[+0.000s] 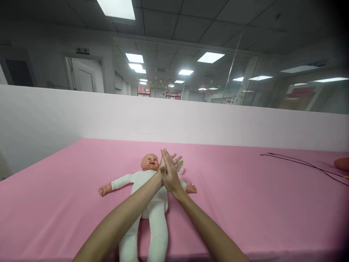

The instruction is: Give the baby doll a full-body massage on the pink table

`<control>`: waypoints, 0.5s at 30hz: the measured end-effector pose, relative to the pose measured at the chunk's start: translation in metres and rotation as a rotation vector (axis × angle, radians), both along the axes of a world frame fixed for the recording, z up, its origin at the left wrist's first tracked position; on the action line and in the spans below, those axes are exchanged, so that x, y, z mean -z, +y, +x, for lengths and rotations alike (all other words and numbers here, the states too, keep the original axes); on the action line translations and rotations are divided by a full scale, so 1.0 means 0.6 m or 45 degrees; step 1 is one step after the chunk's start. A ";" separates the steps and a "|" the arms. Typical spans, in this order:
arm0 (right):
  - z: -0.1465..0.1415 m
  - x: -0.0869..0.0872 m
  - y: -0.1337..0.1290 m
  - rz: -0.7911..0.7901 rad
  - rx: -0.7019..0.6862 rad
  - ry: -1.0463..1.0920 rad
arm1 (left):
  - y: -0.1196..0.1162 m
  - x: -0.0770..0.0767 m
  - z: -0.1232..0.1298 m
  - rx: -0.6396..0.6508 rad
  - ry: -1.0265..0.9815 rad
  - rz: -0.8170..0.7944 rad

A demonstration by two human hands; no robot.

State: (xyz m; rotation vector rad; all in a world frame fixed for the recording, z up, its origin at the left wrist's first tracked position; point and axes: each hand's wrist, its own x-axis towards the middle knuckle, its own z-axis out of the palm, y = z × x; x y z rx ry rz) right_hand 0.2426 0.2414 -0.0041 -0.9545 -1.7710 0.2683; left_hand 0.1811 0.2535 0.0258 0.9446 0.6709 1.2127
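A baby doll (148,182) with a bald head and a white cloth body lies on its back, arms out to the sides. Above its chest, my left hand (161,169) and my right hand (171,178) meet palm against palm. The fingers of both are stretched out, some pointing up and some fanned to the right. I see nothing held between the palms, though the contact area is hidden. Just behind the fingers is a small pale, roundish item (181,168), partly covered, whose kind I cannot make out. My forearms cross over part of the doll's torso and legs.
A pink sheet (231,203) covers the padded surface, with a white low wall (174,120) along its back. Thin dark cords (300,162) lie at the right, near a brownish rounded object (342,164) cut off by the frame's edge. Glass panels rise beyond the wall.
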 end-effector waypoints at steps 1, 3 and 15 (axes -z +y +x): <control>-0.009 -0.008 0.003 -0.001 0.038 0.043 | -0.011 -0.002 -0.011 0.019 0.110 0.042; -0.022 -0.014 0.009 -0.072 0.121 0.154 | -0.022 -0.009 -0.036 0.045 0.144 0.094; -0.102 -0.082 0.019 -0.264 -0.023 0.259 | 0.006 -0.050 -0.107 0.042 -0.224 -0.004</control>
